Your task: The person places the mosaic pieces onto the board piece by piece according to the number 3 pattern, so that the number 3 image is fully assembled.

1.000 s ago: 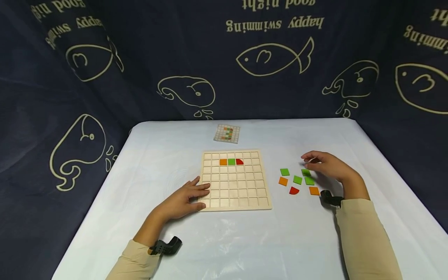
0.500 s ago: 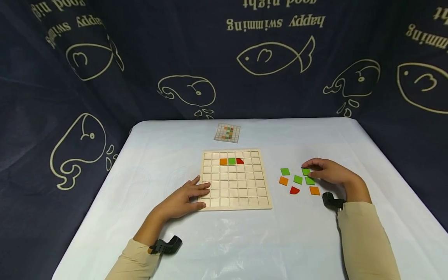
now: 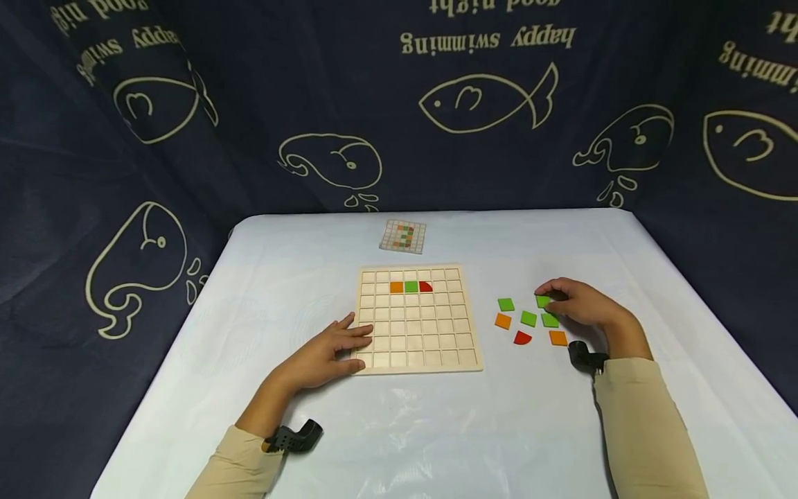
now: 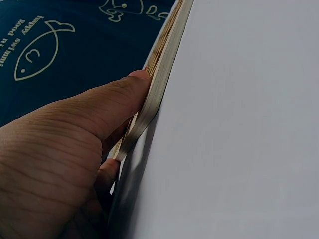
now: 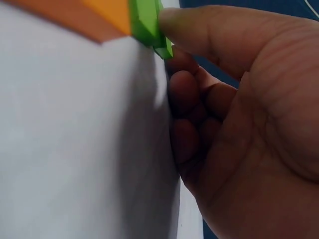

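In the head view, a pale wooden grid board [image 3: 414, 326] lies mid-table with an orange square tile [image 3: 396, 287], a green one [image 3: 411, 286] and a red quarter-circle tile [image 3: 425, 286] in one row. My left hand [image 3: 324, 357] rests on the board's lower left corner, fingers spread; in the left wrist view its thumb [image 4: 119, 97] touches the board's edge [image 4: 162, 74]. At the right, my right hand [image 3: 586, 305] pinches a green square tile [image 3: 542, 301] between thumb and fingers. The right wrist view has the thumb [image 5: 209, 32] against green tiles [image 5: 144, 22].
Near the right hand lie loose tiles: green squares [image 3: 506, 304], orange squares [image 3: 503, 321] and a red quarter circle [image 3: 522, 337]. Behind the board is a small pattern card [image 3: 402, 236]. A dark printed cloth [image 3: 399, 104] hangs behind the white table [image 3: 399, 430].
My right hand has come down onto the farthest-right green tile and its fingers have closed on it; the tile has shifted slightly away. The left hand stays on the board.
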Tool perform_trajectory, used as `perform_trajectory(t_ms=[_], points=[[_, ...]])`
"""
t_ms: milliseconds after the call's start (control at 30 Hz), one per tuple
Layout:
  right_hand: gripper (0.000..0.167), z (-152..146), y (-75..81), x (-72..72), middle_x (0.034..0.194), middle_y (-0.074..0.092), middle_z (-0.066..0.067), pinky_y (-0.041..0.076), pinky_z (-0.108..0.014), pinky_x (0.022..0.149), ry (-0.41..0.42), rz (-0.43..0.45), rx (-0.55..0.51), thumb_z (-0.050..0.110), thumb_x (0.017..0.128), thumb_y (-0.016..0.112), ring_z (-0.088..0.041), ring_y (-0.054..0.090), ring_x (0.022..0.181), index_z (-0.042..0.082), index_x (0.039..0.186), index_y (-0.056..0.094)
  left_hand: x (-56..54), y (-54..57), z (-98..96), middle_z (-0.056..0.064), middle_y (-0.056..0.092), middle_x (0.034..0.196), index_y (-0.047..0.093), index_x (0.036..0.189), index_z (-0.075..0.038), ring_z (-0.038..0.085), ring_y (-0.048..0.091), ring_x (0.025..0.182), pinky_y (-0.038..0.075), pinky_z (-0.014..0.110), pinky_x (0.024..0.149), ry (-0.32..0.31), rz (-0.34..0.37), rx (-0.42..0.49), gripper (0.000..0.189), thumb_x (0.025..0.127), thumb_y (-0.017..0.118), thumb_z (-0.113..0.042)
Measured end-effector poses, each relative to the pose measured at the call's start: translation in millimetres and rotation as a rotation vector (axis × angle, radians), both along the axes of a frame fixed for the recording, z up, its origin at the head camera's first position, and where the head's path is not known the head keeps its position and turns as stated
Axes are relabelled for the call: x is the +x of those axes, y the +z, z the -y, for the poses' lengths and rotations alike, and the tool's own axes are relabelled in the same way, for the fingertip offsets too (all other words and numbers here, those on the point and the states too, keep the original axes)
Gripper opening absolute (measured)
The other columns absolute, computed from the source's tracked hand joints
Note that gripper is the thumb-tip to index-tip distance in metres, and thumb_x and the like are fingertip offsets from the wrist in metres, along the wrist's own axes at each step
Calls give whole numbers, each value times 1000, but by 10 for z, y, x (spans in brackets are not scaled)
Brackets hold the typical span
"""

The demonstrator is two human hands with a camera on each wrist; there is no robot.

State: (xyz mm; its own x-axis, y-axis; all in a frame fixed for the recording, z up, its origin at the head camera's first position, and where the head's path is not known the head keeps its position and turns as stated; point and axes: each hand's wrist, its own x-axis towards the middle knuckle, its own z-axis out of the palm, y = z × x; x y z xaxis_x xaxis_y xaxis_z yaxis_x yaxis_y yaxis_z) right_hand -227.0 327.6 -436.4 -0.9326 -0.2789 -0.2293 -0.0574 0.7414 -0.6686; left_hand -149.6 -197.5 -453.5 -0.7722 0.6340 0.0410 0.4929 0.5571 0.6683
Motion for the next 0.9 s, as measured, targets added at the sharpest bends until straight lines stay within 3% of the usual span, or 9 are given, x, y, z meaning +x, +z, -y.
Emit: perform_trajectory(t_ms=[533, 900], points=[[36, 28, -1, 7, 136, 48, -24, 29, -62, 109, -24, -6, 11, 0, 93, 58, -40, 41, 123, 1, 129, 58, 7, 5, -12, 0, 47, 150, 61, 136, -5, 33, 15, 150, 9, 57, 119, -2, -1, 17, 52, 93, 71, -32], [35, 45, -13, 24, 134, 50, -24, 31, -62, 108, -21, -29, 31, -2, 93, 54, -40, 43, 120, 1, 128, 59, 22, 2, -3, 0, 46, 151, 61, 136, -5, 32, 15, 150, 10, 57, 119, 0, -5, 3, 52, 93, 71, -32]])
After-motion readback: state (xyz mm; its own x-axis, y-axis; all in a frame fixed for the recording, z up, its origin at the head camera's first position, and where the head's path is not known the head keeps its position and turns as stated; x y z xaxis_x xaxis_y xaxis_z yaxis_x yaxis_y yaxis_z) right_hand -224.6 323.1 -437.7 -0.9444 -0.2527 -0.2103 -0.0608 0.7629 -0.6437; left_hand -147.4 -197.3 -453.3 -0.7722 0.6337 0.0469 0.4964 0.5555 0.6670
